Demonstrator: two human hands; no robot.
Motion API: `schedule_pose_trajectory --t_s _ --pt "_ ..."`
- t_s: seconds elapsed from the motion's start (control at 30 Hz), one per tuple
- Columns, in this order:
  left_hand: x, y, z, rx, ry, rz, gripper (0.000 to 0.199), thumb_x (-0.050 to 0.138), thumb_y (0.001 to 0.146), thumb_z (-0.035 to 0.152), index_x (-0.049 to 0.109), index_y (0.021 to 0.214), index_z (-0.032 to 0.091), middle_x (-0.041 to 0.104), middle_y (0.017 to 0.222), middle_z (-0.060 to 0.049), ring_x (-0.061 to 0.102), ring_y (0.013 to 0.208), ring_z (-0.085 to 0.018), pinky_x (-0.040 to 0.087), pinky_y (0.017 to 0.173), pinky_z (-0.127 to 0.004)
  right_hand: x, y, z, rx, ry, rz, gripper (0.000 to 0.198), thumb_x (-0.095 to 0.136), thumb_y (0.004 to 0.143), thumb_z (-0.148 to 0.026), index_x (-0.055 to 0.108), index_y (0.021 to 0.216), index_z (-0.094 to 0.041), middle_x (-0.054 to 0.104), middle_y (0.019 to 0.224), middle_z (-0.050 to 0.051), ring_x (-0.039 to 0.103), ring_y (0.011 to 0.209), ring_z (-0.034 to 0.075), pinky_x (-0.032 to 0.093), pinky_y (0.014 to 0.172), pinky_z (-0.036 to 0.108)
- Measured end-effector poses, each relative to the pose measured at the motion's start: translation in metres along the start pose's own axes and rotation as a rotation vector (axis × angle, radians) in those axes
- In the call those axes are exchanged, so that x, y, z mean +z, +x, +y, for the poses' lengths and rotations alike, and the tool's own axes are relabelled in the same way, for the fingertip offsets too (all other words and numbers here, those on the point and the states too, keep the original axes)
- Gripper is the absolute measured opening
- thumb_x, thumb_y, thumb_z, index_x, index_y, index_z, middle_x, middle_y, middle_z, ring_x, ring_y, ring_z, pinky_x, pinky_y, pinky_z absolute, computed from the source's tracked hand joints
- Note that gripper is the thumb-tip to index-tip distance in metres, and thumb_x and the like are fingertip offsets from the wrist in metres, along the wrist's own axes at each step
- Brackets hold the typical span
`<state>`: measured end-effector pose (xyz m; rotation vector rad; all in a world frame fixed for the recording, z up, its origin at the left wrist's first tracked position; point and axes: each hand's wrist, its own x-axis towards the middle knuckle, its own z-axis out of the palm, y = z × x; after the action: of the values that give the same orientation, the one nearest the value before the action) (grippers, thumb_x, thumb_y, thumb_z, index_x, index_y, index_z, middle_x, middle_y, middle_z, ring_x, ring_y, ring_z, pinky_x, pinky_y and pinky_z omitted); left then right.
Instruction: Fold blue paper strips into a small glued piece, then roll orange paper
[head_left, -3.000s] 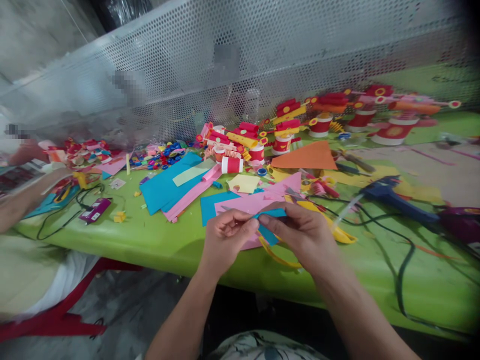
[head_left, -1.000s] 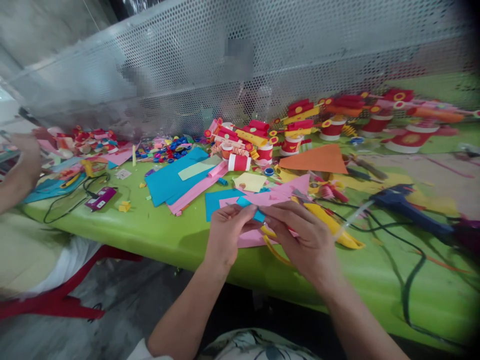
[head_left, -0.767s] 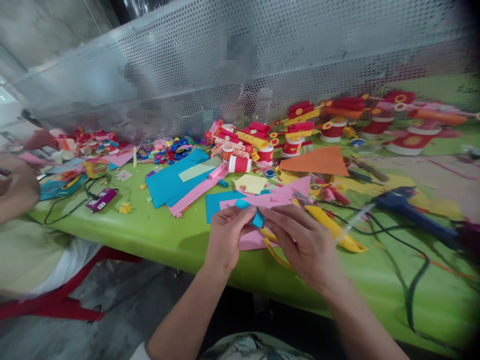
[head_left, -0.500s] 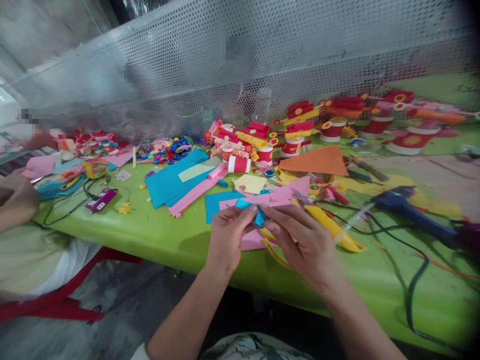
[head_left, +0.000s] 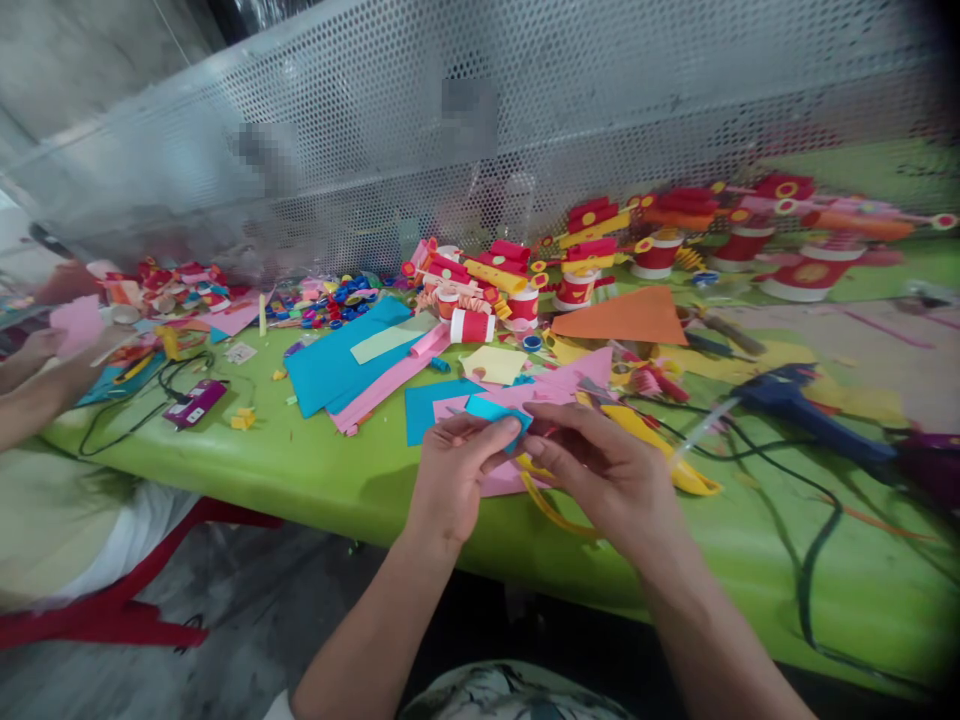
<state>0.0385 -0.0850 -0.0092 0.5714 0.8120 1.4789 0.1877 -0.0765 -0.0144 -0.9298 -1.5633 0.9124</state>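
My left hand pinches a small folded piece of blue paper or foam sheet between thumb and fingers, just over the table's near edge. The thumb and forefinger of my right hand close on the right end of this blue piece; the exact contact is partly hidden. Beneath both hands lie pink sheets and a blue sheet. A yellow curved strip shows below my right fingers, and a rolled yellow piece lies beside that hand.
A blue glue gun with a dark cord lies at right. Red-and-white cup models stand along the perforated metal screen. At left are a purple power box and a co-worker's hands with pink sheet.
The blue piece has turned and shows more of its flat face. My right fingers have shifted slightly at its end. The co-worker's hands have come further into view, and the view has shifted slightly.
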Motion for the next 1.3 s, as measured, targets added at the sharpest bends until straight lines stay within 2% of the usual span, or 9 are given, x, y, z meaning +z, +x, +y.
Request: schedule_pose_trajectory --t_s 0.13,0.27,0.4,0.5,0.7,0.87,1.0,1.2,1.3 --pt "0.002 -0.001 -0.002 0.027 0.014 -0.014 0.012 0.091 0.065 0.02 0.08 0.07 0.02 0.08 0.078 -0.002 0.074 0.077 -0.015 0.061 0.079 -0.029 -0.001 0.001 0.003 0.101 0.168 -0.004 0.018 0.079 0.084 -0.035 0.078 0.099 -0.025 0.071 0.081 0.001 0.066 0.067 0.014 0.059 0.059 0.024" --pt "0.001 -0.003 -0.006 0.137 0.177 -0.044 0.009 0.088 0.072 0.025 0.082 0.076 0.02 0.079 0.079 -0.001 0.072 0.079 -0.016 0.06 0.082 -0.031 -0.003 0.003 0.005 0.174 0.271 -0.007 0.019 0.083 0.081 -0.036 0.079 0.096 -0.026 0.072 0.078 0.0 0.066 0.066 0.012 0.058 0.058 0.021" --pt "0.001 -0.006 -0.004 0.262 0.37 -0.139 0.012 0.081 0.08 0.026 0.082 0.089 0.019 0.079 0.088 -0.004 0.072 0.086 -0.018 0.059 0.086 -0.032 -0.006 0.005 0.004 0.206 0.287 0.009 0.017 0.085 0.078 -0.037 0.08 0.088 -0.025 0.072 0.076 -0.001 0.066 0.064 0.01 0.057 0.059 0.017" --pt "0.002 -0.008 -0.002 0.285 0.39 -0.196 0.012 0.083 0.078 0.025 0.08 0.087 0.018 0.078 0.089 -0.005 0.073 0.084 -0.019 0.061 0.082 -0.032 -0.005 0.004 0.003 0.205 0.254 0.053 0.016 0.083 0.08 -0.039 0.079 0.086 -0.025 0.071 0.071 -0.001 0.065 0.062 0.009 0.055 0.057 0.015" --pt "0.001 -0.007 -0.008 0.413 0.415 -0.091 0.011 0.082 0.076 0.019 0.076 0.086 0.016 0.077 0.086 -0.005 0.073 0.08 -0.016 0.061 0.078 -0.028 -0.001 0.001 -0.001 0.205 0.291 0.083 0.015 0.08 0.084 -0.039 0.077 0.085 -0.025 0.07 0.07 -0.002 0.066 0.063 0.008 0.056 0.06 0.014" --pt "0.001 -0.004 -0.012 0.388 0.314 -0.032 0.011 0.083 0.073 0.017 0.074 0.079 0.017 0.076 0.079 -0.002 0.071 0.075 -0.014 0.059 0.073 -0.024 0.003 -0.001 0.001 0.243 0.384 0.058 0.017 0.082 0.083 -0.039 0.077 0.093 -0.026 0.071 0.071 -0.003 0.067 0.062 0.009 0.058 0.061 0.017" --pt "0.003 -0.005 -0.01 0.378 0.33 -0.01 0.014 0.085 0.07 0.016 0.074 0.078 0.016 0.076 0.08 -0.003 0.071 0.074 -0.014 0.06 0.073 -0.025 0.006 -0.001 0.007 0.321 0.484 0.063 0.017 0.084 0.081 -0.038 0.077 0.091 -0.026 0.071 0.071 -0.003 0.066 0.06 0.008 0.057 0.059 0.017" --pt "0.004 -0.008 -0.008 0.367 0.407 -0.129 0.012 0.082 0.075 0.017 0.074 0.085 0.018 0.074 0.082 -0.002 0.069 0.077 -0.012 0.058 0.076 -0.024 0.006 -0.002 0.01 0.34 0.562 0.086 0.016 0.084 0.081 -0.035 0.074 0.086 -0.024 0.07 0.073 -0.003 0.066 0.063 0.009 0.054 0.056 0.015" --pt "0.003 -0.006 -0.009 0.358 0.376 -0.119 0.012 0.082 0.076 0.02 0.075 0.086 0.018 0.075 0.083 -0.002 0.07 0.079 -0.013 0.059 0.077 -0.025 0.009 -0.002 0.009 0.327 0.584 0.083 0.016 0.084 0.081 -0.035 0.074 0.086 -0.024 0.07 0.073 -0.003 0.066 0.063 0.008 0.054 0.058 0.015"
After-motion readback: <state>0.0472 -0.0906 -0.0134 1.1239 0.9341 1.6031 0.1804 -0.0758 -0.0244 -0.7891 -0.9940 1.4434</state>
